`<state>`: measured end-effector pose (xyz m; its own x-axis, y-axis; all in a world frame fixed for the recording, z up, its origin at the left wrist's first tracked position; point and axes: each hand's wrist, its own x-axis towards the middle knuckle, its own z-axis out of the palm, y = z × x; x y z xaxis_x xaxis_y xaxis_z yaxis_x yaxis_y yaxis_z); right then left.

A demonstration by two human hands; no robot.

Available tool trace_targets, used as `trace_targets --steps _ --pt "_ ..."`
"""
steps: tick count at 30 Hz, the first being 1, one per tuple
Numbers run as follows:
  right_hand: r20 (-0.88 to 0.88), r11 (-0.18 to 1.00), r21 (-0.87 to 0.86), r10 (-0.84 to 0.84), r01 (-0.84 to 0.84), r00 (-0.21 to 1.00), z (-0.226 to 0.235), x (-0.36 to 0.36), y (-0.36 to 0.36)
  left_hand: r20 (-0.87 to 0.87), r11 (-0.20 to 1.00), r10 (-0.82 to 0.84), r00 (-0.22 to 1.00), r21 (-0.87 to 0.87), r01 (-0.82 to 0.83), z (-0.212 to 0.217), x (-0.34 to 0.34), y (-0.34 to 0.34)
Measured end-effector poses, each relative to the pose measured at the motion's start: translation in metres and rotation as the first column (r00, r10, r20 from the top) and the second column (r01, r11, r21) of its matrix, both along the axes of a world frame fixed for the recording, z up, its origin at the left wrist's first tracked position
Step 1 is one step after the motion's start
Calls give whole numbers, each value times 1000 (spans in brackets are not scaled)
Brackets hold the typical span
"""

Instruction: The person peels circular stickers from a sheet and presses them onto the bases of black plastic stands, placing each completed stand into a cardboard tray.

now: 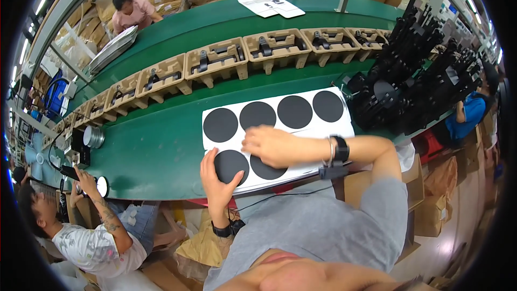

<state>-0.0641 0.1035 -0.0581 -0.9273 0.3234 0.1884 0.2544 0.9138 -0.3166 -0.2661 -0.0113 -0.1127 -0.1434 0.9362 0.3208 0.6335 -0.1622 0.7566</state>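
A white sheet [272, 133] carrying rows of flat black discs lies at the front edge of the green bench. My left hand [216, 180] rests at its lower left corner, thumb and fingers spread around a black disc [231, 166]. Across the sheet's middle reaches my right hand [277, 146], with the fingertips bent down between the two rows. Motion smears those fingers, and whatever is under them is hidden. My right forearm and hand partly cover another black disc [266, 170] in the near row. Four-wide, the far row includes a disc [295, 111] that shows whole.
Beyond the sheet, a line of brown molded trays [215, 62] holds black parts. Black assemblies [398, 86] are heaped at the right. A co-worker [97, 226] sits at the left near silver round parts [93, 137]; another person [132, 12] is across the bench.
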Motion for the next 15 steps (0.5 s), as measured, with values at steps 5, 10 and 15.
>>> trace_targets --steps 5,10,15 --pt "-130 992 127 0 16 992 -39 9 -22 33 999 46 998 22 -46 -7 -10 -6" --pt "-37 988 130 86 -81 996 -41 -11 -16 -17 997 79 997 -10 -79 -7 -17 -7" --pt "-79 992 51 121 -117 989 -40 -15 4 -69 999 30 997 -12 -31 -10 -13 8"
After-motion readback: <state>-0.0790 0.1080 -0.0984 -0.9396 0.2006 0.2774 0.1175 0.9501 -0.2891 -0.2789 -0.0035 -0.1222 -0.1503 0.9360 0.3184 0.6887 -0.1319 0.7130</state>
